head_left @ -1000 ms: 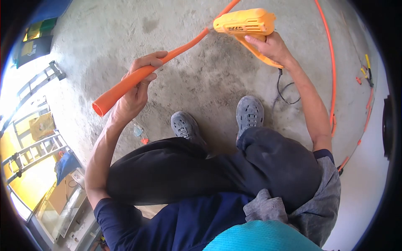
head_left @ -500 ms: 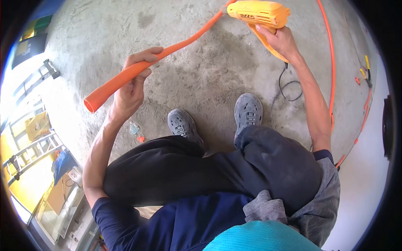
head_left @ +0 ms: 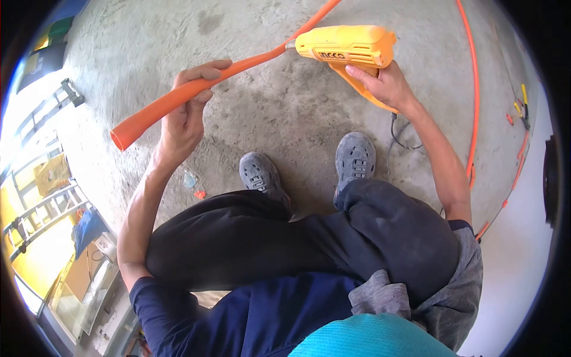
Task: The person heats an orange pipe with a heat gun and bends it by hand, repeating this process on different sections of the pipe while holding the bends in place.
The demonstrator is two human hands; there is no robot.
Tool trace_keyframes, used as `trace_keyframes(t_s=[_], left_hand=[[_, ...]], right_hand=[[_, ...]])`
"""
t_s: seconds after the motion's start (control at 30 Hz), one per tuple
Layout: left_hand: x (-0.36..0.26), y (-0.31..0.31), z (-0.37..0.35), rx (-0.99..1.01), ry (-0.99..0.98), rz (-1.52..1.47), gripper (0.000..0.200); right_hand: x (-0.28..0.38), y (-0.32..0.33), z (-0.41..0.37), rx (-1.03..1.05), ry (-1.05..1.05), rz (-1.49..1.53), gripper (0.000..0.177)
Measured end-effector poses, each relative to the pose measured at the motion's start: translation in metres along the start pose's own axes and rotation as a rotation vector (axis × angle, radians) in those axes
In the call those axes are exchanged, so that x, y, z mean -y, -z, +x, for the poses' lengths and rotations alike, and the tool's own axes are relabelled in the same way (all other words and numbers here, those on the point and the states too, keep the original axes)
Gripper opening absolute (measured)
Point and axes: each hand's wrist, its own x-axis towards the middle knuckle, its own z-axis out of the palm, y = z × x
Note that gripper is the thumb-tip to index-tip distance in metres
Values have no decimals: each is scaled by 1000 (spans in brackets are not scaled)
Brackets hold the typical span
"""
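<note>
A long orange tube (head_left: 253,61) is up off the floor in front of the person, slanting from a wide open end on the person's left to a thinner part that runs out of view, far ahead. The left hand (head_left: 185,119) holds the tube near its wide end, with fingers curled over the top and the thumb on the near side. The right hand (head_left: 389,86) grips the handle of a yellow heat gun (head_left: 345,44) with "INGCO" on its side. The metal nozzle (head_left: 291,44) of the gun points at the thin part of the tube, right up close; I can't tell if they touch. A black cord (head_left: 393,128) hangs from the bottom of the handle and bends in a loop. Below is a rough gray concrete floor (head_left: 303,101), with two gray clogs (head_left: 355,157) on the person's feet and dark pants over bent knees. Near the clog on the left lie a pale blue scrap (head_left: 190,179) and a small orange scrap (head_left: 200,194). Over on the right, another orange tube (head_left: 474,89) runs along the floor, and past it is a tool with yellow handles (head_left: 524,107), near the white wall (head_left: 523,226). Far to the left are a metal ladder (head_left: 50,208), a brown bag (head_left: 52,174) and a blue cloth (head_left: 89,232).
</note>
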Motion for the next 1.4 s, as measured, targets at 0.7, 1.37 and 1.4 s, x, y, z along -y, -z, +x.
trace_keyframes(t_s=[0.7,1.37,1.4], left_hand=[[-4,21,-12,8,19,-51,17],[1,20,-9,-53,15,-68,16],[0,20,-7,-45,14,-74,16]], right_hand=[[-28,-10,16,-14,-206,324,17],[-13,-12,20,-206,21,92,30],[-12,-12,17,-184,28,126,30]])
